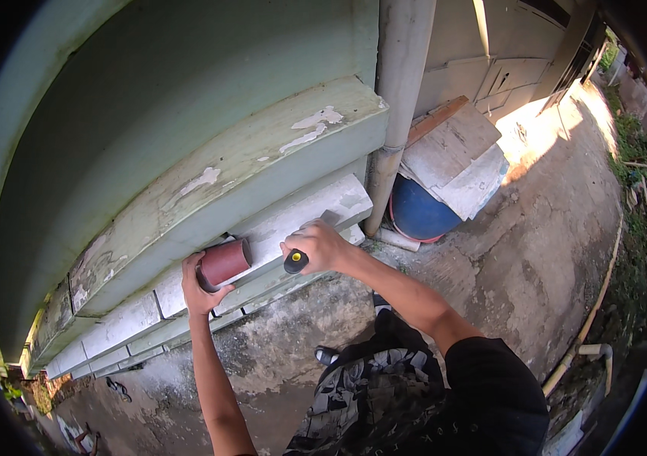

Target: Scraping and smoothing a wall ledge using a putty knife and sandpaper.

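Note:
My left hand is wrapped round a reddish-brown cylinder with a matt surface, tilted against the white-painted ledge. Whether it is a roll or a cup, I cannot tell. To its right, my right hand is closed on a scraper by its black handle, whose butt end has a yellow centre. The fist hides much of the tool; a flat grey part, likely its blade, shows past the knuckles over the ledge. A gap separates the two hands.
Above the ledge, a pale green sill has peeling paint. A thick vertical pipe stands at the ledge's right end. Beyond it, boards cover a blue tub. Cracked concrete ground stretches right toward a bamboo pole and plants.

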The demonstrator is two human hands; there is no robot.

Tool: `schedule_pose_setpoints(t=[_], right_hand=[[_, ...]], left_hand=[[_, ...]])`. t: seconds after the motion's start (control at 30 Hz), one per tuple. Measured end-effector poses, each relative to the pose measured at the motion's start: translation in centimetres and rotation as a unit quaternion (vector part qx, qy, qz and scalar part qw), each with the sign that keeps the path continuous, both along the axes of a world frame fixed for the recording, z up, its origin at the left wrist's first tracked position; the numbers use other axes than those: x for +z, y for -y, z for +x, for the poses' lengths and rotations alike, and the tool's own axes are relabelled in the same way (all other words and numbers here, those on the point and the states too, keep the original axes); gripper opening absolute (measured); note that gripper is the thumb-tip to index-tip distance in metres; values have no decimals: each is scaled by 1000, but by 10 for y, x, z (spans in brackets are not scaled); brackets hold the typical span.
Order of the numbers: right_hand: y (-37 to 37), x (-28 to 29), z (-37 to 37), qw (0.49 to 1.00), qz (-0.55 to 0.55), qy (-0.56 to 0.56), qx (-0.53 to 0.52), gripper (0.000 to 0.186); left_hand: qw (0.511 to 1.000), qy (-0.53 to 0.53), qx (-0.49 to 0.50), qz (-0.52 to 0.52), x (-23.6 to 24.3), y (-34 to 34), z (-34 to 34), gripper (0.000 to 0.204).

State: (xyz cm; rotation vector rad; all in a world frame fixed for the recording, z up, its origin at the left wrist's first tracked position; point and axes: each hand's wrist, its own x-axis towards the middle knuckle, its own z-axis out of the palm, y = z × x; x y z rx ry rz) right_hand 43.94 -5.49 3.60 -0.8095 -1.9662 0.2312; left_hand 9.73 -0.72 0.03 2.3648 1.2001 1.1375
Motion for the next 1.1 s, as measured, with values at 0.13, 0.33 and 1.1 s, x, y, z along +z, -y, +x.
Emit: schedule_pose_setpoints(t=[0.13, 0.33, 1.1], right_hand=[[-6, -18, 15, 1000, -18, -14, -19, 15], [9, -2, -2, 1000, 24, 13, 8, 16], [5, 1, -5, 999, 23, -24, -23, 16]], left_hand=[[1000, -2, -5, -1, -1, 1, -1, 96], [1000, -3, 0, -1, 1, 4, -1, 96], [1000, 3, -7, 2, 5, 2, 4, 94]])
